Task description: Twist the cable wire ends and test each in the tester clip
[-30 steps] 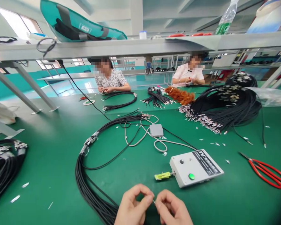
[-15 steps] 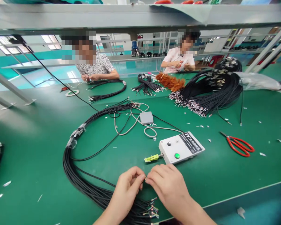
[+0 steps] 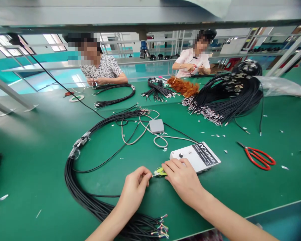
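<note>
Green bench: white tester box lies right of centre, its yellow-green connector jutting left along the box's long axis. Right hand rests over that connector, grip unclear; left hand, just left of it, pinches a wire end aimed rightward at the connector.

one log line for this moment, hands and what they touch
left hand: pinching wire end | right hand: on yellow-green connector of white test box | cable bundle: on green table

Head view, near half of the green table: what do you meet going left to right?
Black wire bundle → left hand → yellow-green connector → right hand → white tester box → red scissors.
</note>
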`<act>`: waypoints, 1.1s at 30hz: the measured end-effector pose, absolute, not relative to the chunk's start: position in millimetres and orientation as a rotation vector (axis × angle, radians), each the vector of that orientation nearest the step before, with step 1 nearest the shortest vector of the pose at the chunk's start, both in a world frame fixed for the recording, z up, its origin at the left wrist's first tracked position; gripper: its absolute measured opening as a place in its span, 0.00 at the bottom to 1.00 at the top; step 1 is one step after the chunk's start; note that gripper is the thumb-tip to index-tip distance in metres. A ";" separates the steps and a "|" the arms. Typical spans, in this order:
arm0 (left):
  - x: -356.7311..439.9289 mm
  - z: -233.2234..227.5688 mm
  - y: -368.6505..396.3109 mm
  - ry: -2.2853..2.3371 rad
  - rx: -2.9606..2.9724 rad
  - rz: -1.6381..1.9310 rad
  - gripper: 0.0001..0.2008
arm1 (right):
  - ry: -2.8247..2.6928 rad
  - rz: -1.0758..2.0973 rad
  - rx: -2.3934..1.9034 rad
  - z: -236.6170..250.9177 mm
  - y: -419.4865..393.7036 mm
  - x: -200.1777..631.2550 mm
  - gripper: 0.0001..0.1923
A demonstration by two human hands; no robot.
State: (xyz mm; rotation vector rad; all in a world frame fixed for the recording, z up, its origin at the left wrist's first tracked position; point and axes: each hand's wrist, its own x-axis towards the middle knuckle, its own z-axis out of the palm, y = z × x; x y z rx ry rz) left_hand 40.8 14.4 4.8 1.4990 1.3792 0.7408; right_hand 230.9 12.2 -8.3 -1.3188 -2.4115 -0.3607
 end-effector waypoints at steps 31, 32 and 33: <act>45.4 -11.6 22.9 1.408 1.621 0.726 0.12 | -2.011 -0.313 -1.361 1.1 -30.9 280.4 0.08; 45.6 -11.6 23.1 1.410 1.623 0.722 0.12 | -2.025 -0.329 -1.359 -2.6 -36.0 285.7 0.07; 45.7 -11.6 23.2 1.413 1.626 0.719 0.12 | -2.044 -0.338 -1.358 -6.9 -40.0 289.3 0.06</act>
